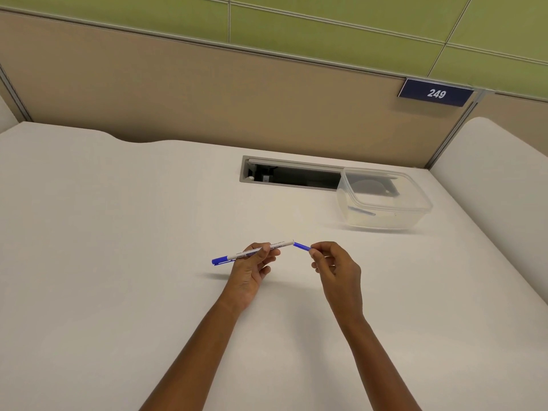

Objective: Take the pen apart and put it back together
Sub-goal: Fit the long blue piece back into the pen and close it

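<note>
Above the white desk I hold a marker pen. Its white barrel [277,245] bears printed text and has a blue cap [220,259] on its left end. My left hand [252,269] pinches the barrel near its middle. A short blue piece [301,246] meets the barrel's right end at a slight angle. My right hand [335,266] grips that piece with its fingertips. Whether the blue piece sits inside the barrel or only touches its end is unclear.
A clear plastic container [413,213] stands at the back right, partly over a rectangular cable slot [292,175] cut in the desk [118,262]. Tan partition panels [207,93] wall the desk at the back, with a blue plate marked 249 [436,93].
</note>
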A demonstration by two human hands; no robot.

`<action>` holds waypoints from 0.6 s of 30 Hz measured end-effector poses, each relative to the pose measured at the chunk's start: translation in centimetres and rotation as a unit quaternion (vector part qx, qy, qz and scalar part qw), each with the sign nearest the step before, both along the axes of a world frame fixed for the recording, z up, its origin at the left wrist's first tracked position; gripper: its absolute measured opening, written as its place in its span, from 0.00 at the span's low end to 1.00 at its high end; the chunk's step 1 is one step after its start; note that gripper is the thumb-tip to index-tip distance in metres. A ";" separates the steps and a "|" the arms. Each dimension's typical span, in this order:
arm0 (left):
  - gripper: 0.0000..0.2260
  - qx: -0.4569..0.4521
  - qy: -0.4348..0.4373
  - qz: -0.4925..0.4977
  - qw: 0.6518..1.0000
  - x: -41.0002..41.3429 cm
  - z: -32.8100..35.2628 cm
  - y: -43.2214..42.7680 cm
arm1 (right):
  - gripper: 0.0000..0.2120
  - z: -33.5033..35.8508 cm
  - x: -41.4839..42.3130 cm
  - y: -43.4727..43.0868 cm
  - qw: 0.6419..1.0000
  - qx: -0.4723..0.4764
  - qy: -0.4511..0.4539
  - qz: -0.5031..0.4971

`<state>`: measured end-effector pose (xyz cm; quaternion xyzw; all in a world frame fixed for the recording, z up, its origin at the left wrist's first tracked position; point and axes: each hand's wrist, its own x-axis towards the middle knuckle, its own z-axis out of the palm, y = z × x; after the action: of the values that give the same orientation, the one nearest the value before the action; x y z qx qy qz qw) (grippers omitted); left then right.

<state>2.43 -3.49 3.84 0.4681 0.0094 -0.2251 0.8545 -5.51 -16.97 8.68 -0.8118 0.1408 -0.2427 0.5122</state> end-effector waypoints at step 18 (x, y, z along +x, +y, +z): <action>0.09 0.028 -0.014 -0.004 0.999 0.0 0.2 0.2 | 0.04 0.5 -0.1 -0.7 0.990 -0.136 -0.034 0.011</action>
<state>2.43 -3.34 4.07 0.4953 0.0022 -0.2220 0.8399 -5.56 -17.64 9.19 -0.8665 0.0802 -0.2811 0.4046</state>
